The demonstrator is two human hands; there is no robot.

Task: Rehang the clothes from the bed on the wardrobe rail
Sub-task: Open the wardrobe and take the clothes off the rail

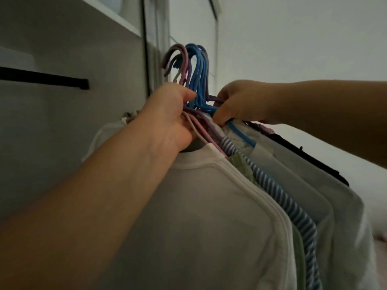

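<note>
Wardrobe interior, dim | rail at 9 o'clock, bare where visible | left hand and right hand both closed on bunched hangers at 12 o'clock, clothes hanging below | judged: bundle carried, nothing hooked yet.

2 bare forearms are seen, with no sleeve reaching either wrist. The left hand and the right hand, at 3 o'clock of it, are ungloved and unadorned.
</note>
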